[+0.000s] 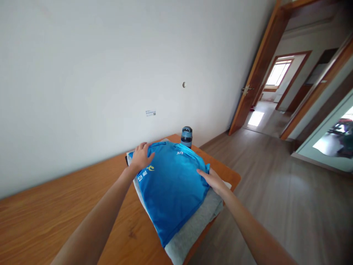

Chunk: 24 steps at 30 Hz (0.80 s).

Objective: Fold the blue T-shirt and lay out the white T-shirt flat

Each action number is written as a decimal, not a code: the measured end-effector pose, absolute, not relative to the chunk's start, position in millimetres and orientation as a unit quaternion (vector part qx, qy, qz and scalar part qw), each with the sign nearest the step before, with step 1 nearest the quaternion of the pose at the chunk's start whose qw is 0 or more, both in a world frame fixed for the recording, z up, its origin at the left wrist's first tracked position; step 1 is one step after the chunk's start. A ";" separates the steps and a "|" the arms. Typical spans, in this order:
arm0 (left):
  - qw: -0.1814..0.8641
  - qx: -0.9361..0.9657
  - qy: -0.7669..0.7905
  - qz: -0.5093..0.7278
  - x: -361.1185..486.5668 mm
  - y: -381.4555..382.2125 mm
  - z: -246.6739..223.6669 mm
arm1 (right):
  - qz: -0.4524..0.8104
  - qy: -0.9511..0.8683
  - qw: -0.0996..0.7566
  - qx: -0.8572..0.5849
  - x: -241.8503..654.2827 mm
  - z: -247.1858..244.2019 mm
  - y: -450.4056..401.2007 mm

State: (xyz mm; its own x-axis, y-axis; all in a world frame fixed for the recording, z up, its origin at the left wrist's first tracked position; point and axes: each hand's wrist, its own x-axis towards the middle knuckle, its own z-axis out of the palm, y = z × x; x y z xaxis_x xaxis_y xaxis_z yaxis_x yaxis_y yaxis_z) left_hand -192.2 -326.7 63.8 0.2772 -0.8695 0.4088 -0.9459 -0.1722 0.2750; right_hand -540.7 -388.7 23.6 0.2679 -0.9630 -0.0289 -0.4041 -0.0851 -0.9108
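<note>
A blue T-shirt (173, 182) with white and yellow print lies spread, partly folded, on top of grey cloth (197, 222). My left hand (141, 157) rests on the shirt's upper left corner, its fingers apart and laid over the fabric. At the right edge, my right hand (214, 180) grips the shirt with the thumb on top; its other fingers are hidden beneath the cloth.
A blue drink bottle (186, 137) stands just behind the shirt on the wooden table (104, 176). Close behind runs a white wall (96, 73). To the right are the floor (264, 191) and an open wooden door (255, 70).
</note>
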 end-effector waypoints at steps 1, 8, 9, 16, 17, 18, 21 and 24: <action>0.228 0.788 -0.567 0.074 -185.3 -310.8 53.3 | -0.318 0.515 0.439 -0.664 -543.2 17.3 -389.1; 0.159 0.774 -0.593 -0.157 -214.8 -204.6 54.0 | -0.318 0.548 0.399 -0.663 -550.3 6.0 -403.3; 0.170 0.714 -0.654 -0.184 -232.2 -189.4 56.9 | -0.314 0.552 0.392 -0.666 -552.0 4.2 -404.1; 0.079 0.455 -0.877 -0.132 -299.5 -150.9 64.9 | -0.304 0.529 0.330 -0.720 -551.5 -9.0 -401.9; 0.087 0.443 -0.883 -0.131 -299.2 -152.5 67.7 | -0.309 0.526 0.322 -0.724 -551.4 -8.1 -402.5; 0.106 0.436 -0.884 -0.131 -299.0 -153.2 71.6 | -0.313 0.523 0.313 -0.728 -552.5 -6.5 -403.4; 0.174 0.436 -0.873 -0.131 -306.6 -147.1 86.2 | -0.302 0.527 0.272 -0.746 -564.6 1.2 -407.6; 0.182 0.411 -0.881 -0.149 -320.2 -140.5 94.2 | -0.225 0.554 0.203 -0.775 -582.9 11.6 -406.5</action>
State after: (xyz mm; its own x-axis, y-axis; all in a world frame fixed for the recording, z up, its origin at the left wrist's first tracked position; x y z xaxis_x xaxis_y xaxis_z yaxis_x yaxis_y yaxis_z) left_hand -320.2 -140.5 94.2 -0.5964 -0.7776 0.1993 -0.6691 0.6187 0.4117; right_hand -582.9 -406.5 11.6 0.2849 -0.9505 0.1238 -0.7677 -0.3036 -0.5642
